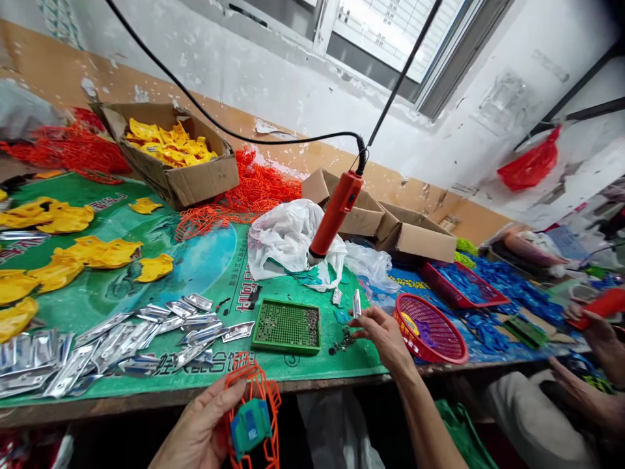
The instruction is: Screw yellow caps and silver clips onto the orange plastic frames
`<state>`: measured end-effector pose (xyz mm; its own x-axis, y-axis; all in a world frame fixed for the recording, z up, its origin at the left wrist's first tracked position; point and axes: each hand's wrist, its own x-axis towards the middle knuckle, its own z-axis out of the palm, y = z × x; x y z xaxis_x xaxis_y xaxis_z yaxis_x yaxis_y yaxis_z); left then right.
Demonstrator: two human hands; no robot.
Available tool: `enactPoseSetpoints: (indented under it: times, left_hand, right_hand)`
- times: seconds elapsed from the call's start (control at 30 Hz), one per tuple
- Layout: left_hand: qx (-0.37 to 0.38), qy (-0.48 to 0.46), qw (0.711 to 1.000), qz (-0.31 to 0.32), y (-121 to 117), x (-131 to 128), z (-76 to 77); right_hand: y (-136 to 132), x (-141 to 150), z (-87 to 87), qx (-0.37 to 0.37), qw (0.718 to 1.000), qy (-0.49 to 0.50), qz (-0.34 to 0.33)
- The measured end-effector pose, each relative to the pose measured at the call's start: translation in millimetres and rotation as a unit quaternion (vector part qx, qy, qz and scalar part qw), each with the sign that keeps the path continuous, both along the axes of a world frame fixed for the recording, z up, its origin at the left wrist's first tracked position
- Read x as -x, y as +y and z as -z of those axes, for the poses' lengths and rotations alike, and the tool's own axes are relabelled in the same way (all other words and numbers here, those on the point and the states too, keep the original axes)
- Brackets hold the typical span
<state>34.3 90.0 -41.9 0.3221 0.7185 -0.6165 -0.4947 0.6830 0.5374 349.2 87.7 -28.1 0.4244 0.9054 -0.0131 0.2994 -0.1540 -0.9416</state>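
The table (336, 366) ran out of view at the left, and much of its cover lay beneath the goods. At its back stood a cardboard box (202, 184) of yellow parts; the lower layers could not be seen. Tangled orange netting (258, 189) spread beside and partly behind this box. At the right edge a co-worker (601, 335) was cut off, with the hands blurred around a red tool (603, 307).

Nearer the middle, a white bag (283, 231) lay crumpled, partly covered by the hanging orange screwdriver (334, 218), whose cord left the top of the view. Silver plates (117, 342) overlapped at the left, so many showed only in part. A red basket (430, 357) sat right of the right hand (383, 335), holding yellow and purple pieces too jumbled to make out.

The left hand (208, 413), its wrist cut off by the bottom edge, had its grip clamped on an orange frame (254, 374) in front of the table; the frame's lower end was partly out of view. A teal block (251, 426) lay against the frame. The green tray (286, 348) held tiny metal bits, too small to tell apart.

The right hand's grip was pinched on a silver piece (357, 302), upright above the table, its lower end hidden by the fingers.
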Motion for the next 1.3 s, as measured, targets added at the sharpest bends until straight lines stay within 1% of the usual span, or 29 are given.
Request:
enactPoseSetpoints:
  times: [0.07,0.13,0.2,0.3,0.37,0.5,0.57,0.67,0.77,0.93,1.07,1.13,1.2,1.3]
  left_hand:
    - [-0.017,-0.018,1.0,0.014,1,-1,-4.2]
    - [-0.04,-0.036,0.998,0.034,2,-4,-9.1]
    - [-0.064,-0.046,0.996,0.048,3,-7,-14.3]
    - [-0.091,-0.052,0.993,0.049,7,-12,-22.3]
    - [-0.102,-0.053,0.992,0.045,9,-12,-27.9]
    - [-0.109,-0.049,0.992,0.043,10,-9,-36.0]
    - [-0.109,-0.049,0.992,0.048,10,-8,-36.6]
    - [-0.108,-0.052,0.991,0.062,7,-8,-32.4]
    - [-0.11,-0.054,0.99,0.063,4,-10,-24.3]
    - [-0.089,-0.058,0.994,0.033,2,-12,-13.3]
    - [-0.076,-0.079,0.994,0.015,0,-13,-9.1]
    - [-0.071,-0.083,0.994,0.012,-1,-12,-7.6]
    - [-0.068,-0.088,0.994,0.015,-3,-11,-6.7]
    - [-0.055,-0.09,0.994,0.03,-7,-10,-7.2]
  right_hand:
    - [-13,20,-4.3,0.004,0.995,0.094,-0.037]
    - [-21,40,-6.8,0.013,0.983,0.165,-0.074]
    - [-23,59,-8.0,0.023,0.967,0.227,-0.11]
    - [-20,80,-9.0,0.035,0.937,0.309,-0.157]
    - [-16,88,-9.3,0.034,0.925,0.331,-0.184]
    - [-9,95,-7.1,0.046,0.918,0.321,-0.228]
    - [-8,96,-4.8,0.066,0.913,0.318,-0.245]
    - [-9,98,-1.2,0.095,0.906,0.315,-0.267]
    - [-9,101,1.8,0.097,0.907,0.318,-0.258]
    - [-11,117,5.9,0.044,0.918,0.348,-0.186]
    - [-16,136,7.6,0.004,0.909,0.402,-0.105]
    - [-19,145,8.8,-0.003,0.902,0.425,-0.08]
    - [-22,152,10.1,0.007,0.898,0.435,-0.068]
    - [-26,160,10.1,0.036,0.897,0.432,-0.084]
